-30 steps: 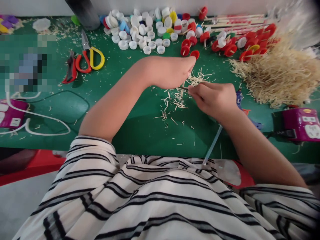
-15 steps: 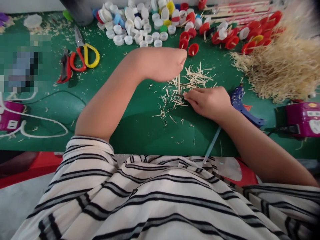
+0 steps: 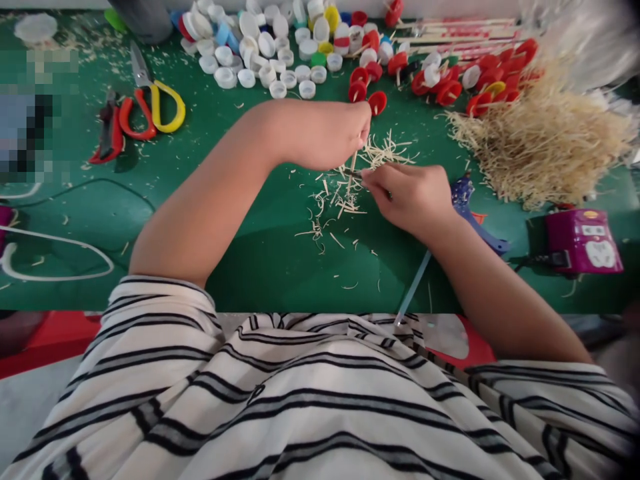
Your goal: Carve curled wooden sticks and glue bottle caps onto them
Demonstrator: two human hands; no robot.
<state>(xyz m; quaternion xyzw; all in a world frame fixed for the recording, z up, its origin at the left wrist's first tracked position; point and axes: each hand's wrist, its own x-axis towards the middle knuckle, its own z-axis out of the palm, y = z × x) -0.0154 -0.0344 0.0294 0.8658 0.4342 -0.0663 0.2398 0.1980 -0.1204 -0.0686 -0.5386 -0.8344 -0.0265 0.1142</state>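
My left hand [image 3: 333, 135] is closed around the upper end of a thin wooden stick [image 3: 354, 160], its wrist bent and the back of the hand towards me. The stick points down to the table, over a scatter of pale curled wood shavings [image 3: 385, 152]. Pinched in my right hand [image 3: 410, 200] is a small dark blade [image 3: 353, 174], mostly hidden by the fingers, which lies across the stick below my left hand. Just beyond my left hand sits a red bottle cap [image 3: 377, 103].
White and coloured bottle caps [image 3: 267, 45] crowd the back. Red caps on sticks [image 3: 449, 93] and a heap of shavings [image 3: 540, 147] lie right, near a blue glue gun [image 3: 477, 223] and a purple power socket [image 3: 584, 241]. Scissors [image 3: 169, 107] and red-handled pliers [image 3: 109, 130] rest left.
My right hand has moved the blade up along the stick, closer to my left hand. The left hand keeps its grip. The whole view has shifted slightly.
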